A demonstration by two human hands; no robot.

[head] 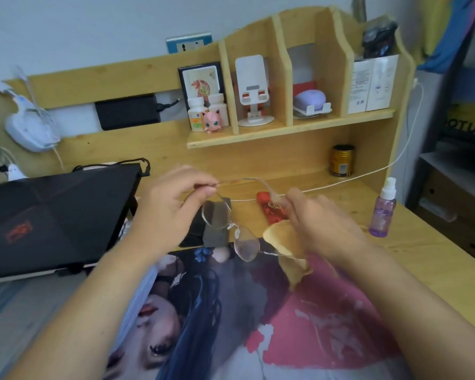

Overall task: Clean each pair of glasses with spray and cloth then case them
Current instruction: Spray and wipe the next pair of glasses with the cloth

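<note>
Thin metal-framed glasses [232,229] with clear lenses hang above the middle of the wooden worktop [422,259], over the printed desk mat [258,325]. Your left hand [173,207] pinches one temple arm; your right hand [321,220] grips a tan cleaning cloth [285,248] against the other lens. Near the worktop's right edge stands a purple spray bottle [383,211].

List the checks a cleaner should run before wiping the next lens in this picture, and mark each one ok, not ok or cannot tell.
1. Glasses held off the desk: ok, the left hand pinches one temple.
2. Cloth ready: ok, the right hand holds it at the other lens.
3. Lens already sprayed: cannot tell.
4. Spray bottle within sight: ok, upright on the desk at right.
5. Case open and ready: cannot tell.
</note>
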